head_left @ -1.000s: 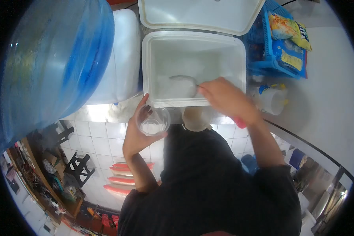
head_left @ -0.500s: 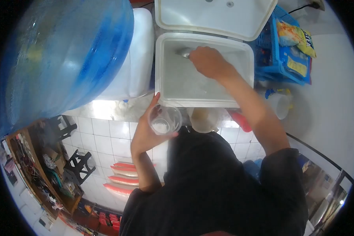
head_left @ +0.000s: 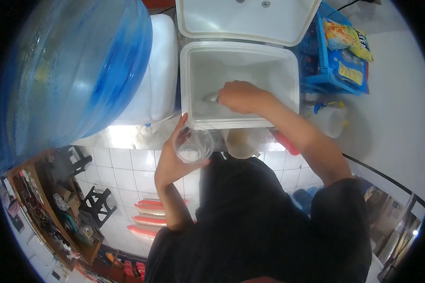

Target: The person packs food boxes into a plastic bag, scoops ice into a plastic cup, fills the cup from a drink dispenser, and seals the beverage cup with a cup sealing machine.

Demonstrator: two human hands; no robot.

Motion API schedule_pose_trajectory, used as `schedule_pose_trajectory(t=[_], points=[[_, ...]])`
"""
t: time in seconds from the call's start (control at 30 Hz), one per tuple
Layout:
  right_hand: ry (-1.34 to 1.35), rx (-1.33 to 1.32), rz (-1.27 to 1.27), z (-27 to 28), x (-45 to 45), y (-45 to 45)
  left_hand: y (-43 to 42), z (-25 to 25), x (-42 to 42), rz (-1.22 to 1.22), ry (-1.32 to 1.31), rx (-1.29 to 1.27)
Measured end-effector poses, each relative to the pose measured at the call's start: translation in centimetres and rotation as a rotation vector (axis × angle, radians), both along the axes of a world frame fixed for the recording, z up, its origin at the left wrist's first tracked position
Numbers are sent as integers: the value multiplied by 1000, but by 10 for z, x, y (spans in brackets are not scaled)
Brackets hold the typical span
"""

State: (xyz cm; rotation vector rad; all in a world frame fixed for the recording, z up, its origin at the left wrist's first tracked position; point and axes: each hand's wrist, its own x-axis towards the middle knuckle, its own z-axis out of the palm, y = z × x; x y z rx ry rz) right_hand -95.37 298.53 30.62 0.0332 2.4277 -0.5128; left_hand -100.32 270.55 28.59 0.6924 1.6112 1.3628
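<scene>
My left hand (head_left: 166,162) is wrapped round a clear plastic cup (head_left: 204,141), just in front of the near left corner of a white cooler box (head_left: 241,124). The cup's mouth faces up, and its bottom looks whitish. Inside the box, my right hand (head_left: 243,97) grips a metal scoop (head_left: 210,97), its bowl pointing left. The handle is hidden in the fist. What lies at the bottom of the box is pale and hard to make out. The box's lid (head_left: 250,21) stands open at the back.
A big blue water bottle (head_left: 80,70) and a white jerrycan (head_left: 163,70) stand left. At right are a blue basket (head_left: 323,52) with snack packets (head_left: 349,40) and a white tub (head_left: 332,122). A pale bowl (head_left: 241,143) sits at the counter's front edge.
My right hand and the scoop have moved toward me inside the box, away from its back wall. My left hand keeps holding the cup in about the same place.
</scene>
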Motion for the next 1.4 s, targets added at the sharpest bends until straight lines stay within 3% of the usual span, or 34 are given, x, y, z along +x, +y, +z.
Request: schedule_pose_trajectory(t=[0.1,0.23,0.33,0.43,0.5,0.63,0.7,0.93,1.0,1.23,1.3,1.4], points=[[-35,-73,-128,5,5,5,-1,-4,0,4,105,22],[-32,-148,-40,-2,3,33,0,1,0,-1,97,3],[12,-360,-96,-12,10,47,0,1,0,2,92,1],[230,-417,-124,-33,22,46,1,0,0,1,86,7],[69,-394,-166,-31,20,46,2,2,0,5,89,9],[184,-451,-131,-25,24,54,2,5,0,26,77,-10],[-20,-533,-140,-22,22,65,2,4,-1,8,101,-14],[-88,-675,-222,-33,34,76,2,11,7,113,24,35],[-127,-845,-311,-33,38,76,0,13,7,152,-8,56],[-122,-804,-251,-17,47,104,3,39,6,240,388,-81],[-45,-850,-433,8,51,110,14,47,10,292,430,-52],[-91,-778,-434,61,45,128,38,60,11,346,484,-72]])
